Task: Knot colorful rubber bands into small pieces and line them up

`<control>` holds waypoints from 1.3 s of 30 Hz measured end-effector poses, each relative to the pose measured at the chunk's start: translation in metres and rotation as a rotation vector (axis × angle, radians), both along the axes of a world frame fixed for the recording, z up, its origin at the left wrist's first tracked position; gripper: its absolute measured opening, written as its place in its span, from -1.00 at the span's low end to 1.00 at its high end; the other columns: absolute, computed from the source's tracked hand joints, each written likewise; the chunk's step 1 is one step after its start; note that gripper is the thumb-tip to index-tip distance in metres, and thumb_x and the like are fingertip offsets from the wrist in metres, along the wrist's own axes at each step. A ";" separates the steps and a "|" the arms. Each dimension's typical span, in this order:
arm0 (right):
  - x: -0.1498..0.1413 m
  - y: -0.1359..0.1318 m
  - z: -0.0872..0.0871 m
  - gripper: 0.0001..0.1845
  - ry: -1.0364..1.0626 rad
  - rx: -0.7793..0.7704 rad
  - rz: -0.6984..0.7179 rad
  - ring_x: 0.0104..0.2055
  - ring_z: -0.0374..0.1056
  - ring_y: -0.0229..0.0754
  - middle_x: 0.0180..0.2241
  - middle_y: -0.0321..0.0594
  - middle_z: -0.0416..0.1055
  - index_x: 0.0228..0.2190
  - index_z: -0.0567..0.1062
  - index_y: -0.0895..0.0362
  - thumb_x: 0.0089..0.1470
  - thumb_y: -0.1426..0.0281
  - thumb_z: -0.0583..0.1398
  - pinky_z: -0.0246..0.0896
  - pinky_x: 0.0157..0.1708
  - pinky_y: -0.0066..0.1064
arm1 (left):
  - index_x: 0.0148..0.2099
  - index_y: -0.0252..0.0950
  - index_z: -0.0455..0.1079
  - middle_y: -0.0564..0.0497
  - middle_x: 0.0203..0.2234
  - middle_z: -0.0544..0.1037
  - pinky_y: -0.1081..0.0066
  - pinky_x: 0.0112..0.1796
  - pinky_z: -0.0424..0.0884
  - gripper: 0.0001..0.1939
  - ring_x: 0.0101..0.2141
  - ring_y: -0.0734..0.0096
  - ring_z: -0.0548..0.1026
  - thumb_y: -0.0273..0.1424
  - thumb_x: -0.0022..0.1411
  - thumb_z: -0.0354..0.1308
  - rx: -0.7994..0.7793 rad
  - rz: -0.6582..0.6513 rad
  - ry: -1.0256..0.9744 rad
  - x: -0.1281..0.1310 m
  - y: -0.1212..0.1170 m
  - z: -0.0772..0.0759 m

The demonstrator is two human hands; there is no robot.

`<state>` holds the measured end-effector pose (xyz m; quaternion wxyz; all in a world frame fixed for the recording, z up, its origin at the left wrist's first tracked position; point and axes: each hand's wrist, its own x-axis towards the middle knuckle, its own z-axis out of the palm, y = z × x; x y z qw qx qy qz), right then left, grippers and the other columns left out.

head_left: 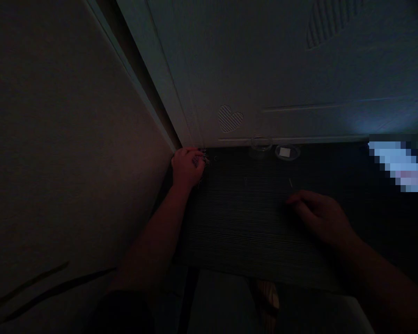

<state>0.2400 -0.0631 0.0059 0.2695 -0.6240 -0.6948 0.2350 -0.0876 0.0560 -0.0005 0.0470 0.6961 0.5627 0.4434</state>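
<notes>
- The left hand [187, 166] is seen curled at the far left corner of the dark ribbed desk [244, 232], right where wall and door meet.
- A cluster of small pale bits [202, 160] is touched by its fingertips (too dim to tell what they are); whether any are actually gripped cannot be told.
- The right hand [320, 218] is laid flat on the desk, fingers loosely spread, nothing held.
- Two thin pale slivers [290, 183] are spotted just beyond its fingertips, not touched.
- A clear cup [260, 146] and a shallow clear dish [287, 152] with a white piece inside are set side by side at the desk's far edge, against the door.
</notes>
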 end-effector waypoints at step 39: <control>-0.024 -0.045 0.000 -0.74 0.609 0.111 0.074 -0.51 0.24 -0.30 -0.52 -0.31 0.36 -0.34 0.47 0.16 -0.15 0.31 0.26 0.14 -0.49 -0.43 | -0.29 -0.31 0.48 -0.02 -0.39 0.54 0.43 -0.29 0.36 -0.76 -0.35 0.42 0.46 -0.26 0.12 0.12 -0.413 -0.306 -0.473 0.146 -0.155 0.006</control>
